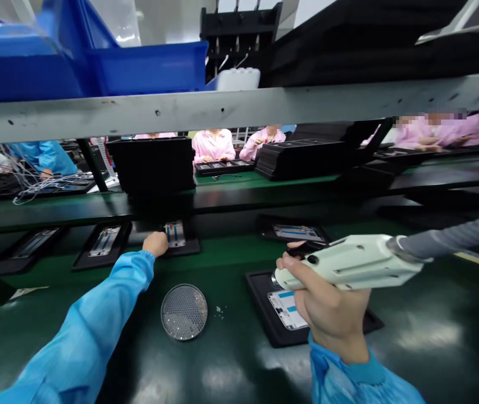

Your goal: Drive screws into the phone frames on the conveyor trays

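Okay, your right hand grips the tool, likely for steadiness over the near tray; left hand at far tray, grip unclear.

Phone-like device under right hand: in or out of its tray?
In: the phone-like device shows inside the rim of the black tray; the right hand hides part.

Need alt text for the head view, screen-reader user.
The right hand grips a pale green tool over a black tray holding a flat part; the left hand is at another black tray. A round dish lies between the hands on a green bench; people in pink beyond.
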{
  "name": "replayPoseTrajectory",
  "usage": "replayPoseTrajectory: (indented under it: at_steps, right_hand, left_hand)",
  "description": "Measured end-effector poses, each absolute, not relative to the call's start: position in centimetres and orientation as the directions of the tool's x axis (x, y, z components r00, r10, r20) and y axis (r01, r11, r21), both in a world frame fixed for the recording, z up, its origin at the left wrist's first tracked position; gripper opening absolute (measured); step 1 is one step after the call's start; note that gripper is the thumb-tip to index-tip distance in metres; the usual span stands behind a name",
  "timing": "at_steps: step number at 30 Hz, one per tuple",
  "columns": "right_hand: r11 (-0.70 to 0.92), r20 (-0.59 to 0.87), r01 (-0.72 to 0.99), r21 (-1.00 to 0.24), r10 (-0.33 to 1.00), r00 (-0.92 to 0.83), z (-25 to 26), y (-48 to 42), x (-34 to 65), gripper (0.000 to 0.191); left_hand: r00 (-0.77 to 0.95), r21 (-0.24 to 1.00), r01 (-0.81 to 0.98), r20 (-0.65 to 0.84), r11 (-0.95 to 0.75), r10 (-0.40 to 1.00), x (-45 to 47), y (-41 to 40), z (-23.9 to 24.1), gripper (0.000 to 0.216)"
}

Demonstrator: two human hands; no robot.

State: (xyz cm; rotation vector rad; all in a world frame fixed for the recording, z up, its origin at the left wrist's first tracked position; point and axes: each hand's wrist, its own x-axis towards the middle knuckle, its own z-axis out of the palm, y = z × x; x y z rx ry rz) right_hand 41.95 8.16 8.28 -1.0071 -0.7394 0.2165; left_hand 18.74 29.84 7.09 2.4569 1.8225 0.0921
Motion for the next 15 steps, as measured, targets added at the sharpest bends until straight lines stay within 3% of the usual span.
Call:
replayPoseTrajectory:
  at_steps: [3, 7, 10, 15]
  right_hand:
    - [0.492, 0.392, 0.129, -0.861, 0.481, 0.784, 8.7, 8.3, 42.6, 0.024]
    - [0.463, 0.378, 0.158, -0.872, 0.433, 0.818, 9.0, 8.4, 43.7, 0.022]
    - [0.468, 0.38, 0.173, -0.867, 0.394, 0.837, 9.3, 7.8, 44.2, 0.024]
    - [0.474, 0.408, 0.234, -0.849, 0.305, 0.861, 11.0, 5.8, 44.4, 0.028]
  left_hand:
    - [0.543, 0.056, 0.839, -0.033, -0.541, 0.839, 22.1, 24.6, 5.6, 0.032]
    - [0.872, 0.093, 0.489, -0.086, -0.867, 0.482, 27.2, 14.5, 2.7, 0.027]
    - [0.936, 0.068, 0.346, -0.092, -0.936, 0.34, 30.9, 9.3, 0.7, 0.032]
    - [0.948, -0.032, 0.309, -0.064, -0.95, 0.311, 34.0, 7.9, 0.4, 0.015]
